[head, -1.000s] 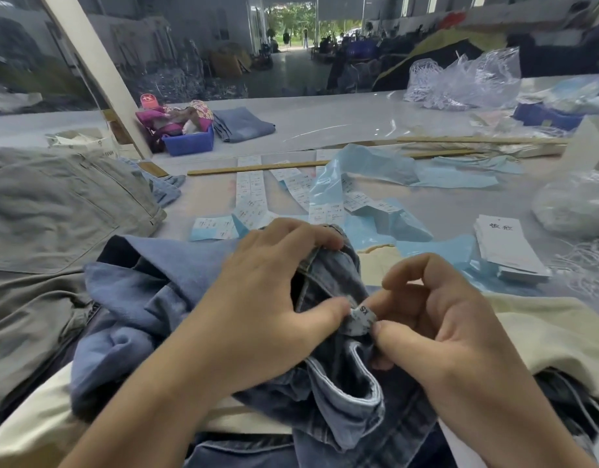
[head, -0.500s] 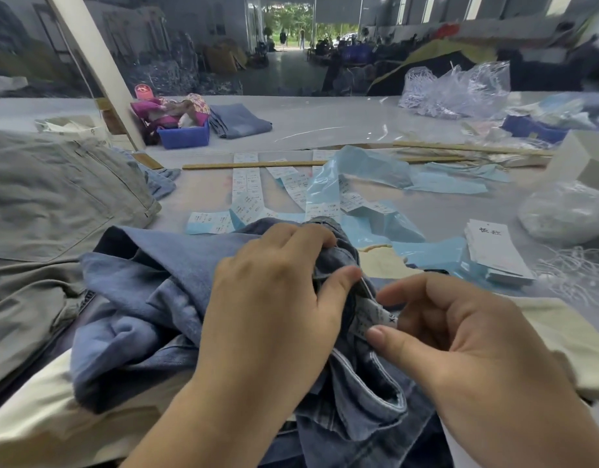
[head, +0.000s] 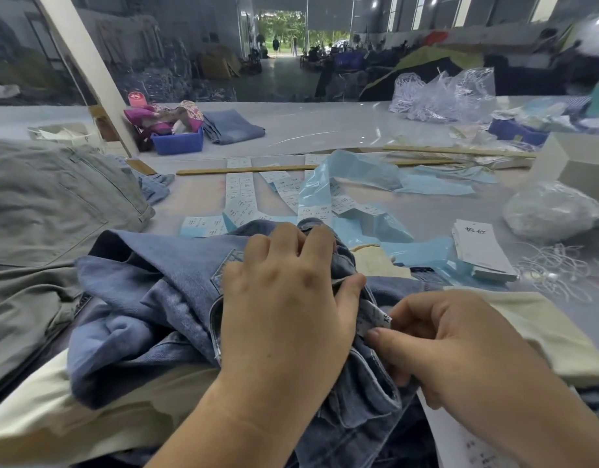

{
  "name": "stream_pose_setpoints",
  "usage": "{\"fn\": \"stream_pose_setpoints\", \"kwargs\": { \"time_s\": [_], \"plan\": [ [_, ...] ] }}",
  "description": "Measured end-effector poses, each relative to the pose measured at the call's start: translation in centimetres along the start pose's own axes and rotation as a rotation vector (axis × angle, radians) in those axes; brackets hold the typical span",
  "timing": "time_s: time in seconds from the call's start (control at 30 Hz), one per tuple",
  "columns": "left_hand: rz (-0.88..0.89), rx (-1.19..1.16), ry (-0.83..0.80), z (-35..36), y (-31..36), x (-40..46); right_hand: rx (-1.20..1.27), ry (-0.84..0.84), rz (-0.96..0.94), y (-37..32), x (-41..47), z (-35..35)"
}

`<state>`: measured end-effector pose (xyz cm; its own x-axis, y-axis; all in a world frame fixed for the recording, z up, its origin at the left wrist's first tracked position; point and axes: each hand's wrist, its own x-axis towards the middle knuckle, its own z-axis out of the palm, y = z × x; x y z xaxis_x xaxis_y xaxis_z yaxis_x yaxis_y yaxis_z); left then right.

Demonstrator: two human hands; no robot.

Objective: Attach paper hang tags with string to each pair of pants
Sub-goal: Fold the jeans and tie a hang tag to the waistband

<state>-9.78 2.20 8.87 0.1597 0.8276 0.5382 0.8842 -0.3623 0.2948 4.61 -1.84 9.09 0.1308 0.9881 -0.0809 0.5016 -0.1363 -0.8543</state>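
A pair of blue denim pants (head: 149, 298) lies bunched in front of me on a pile of cream and grey garments. My left hand (head: 284, 305) grips the bunched waistband, thumb pressed on its inner edge. My right hand (head: 453, 346) pinches a small white sewn-in label (head: 374, 315) sticking out of the waistband, between thumb and forefinger. A stack of white paper hang tags (head: 482, 253) sits to the right, beside a tangle of white strings (head: 558, 268).
Grey pants (head: 48, 211) lie folded at left. Sticker strips (head: 240, 194) and blue backing paper (head: 359, 177) litter the table's middle, behind a wooden stick (head: 244, 169). A blue bin (head: 178, 141), folded jeans (head: 234, 126) and plastic bags (head: 440, 96) sit farther back.
My left thumb has slid up the waistband, and my right hand has drawn the white label out to the right. The view has shifted slightly closer.
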Motion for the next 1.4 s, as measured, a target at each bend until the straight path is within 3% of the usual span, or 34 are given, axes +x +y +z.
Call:
{"fn": "stream_pose_setpoints", "kwargs": {
  "time_s": [0.17, 0.47, 0.6, 0.83, 1.03, 1.4],
  "plan": [
    [-0.010, 0.015, 0.000, 0.3, 0.1, -0.3, 0.007, -0.036, -0.020, -0.2, 0.4, -0.8],
    [-0.034, -0.018, -0.032, 0.2, 0.0, -0.2, -0.026, 0.180, -0.278, 0.7, 0.3, -0.4],
    [-0.056, -0.047, -0.080, 0.2, 0.0, -0.1, 0.137, 0.105, -0.211, 1.4, 0.6, -0.3],
    [-0.044, -0.058, -0.076, 0.4, 0.5, -0.2, 0.178, -0.011, -0.082, 1.5, 2.4, -1.1],
    [-0.033, -0.040, -0.007, 0.8, 0.2, -0.8, 0.196, -0.073, -0.112, 2.1, 2.5, -1.4],
    [-0.031, -0.072, -0.053, 0.8, 0.1, -1.2, 0.236, -0.108, -0.117, 2.0, 2.5, -1.0]
  ]
}}
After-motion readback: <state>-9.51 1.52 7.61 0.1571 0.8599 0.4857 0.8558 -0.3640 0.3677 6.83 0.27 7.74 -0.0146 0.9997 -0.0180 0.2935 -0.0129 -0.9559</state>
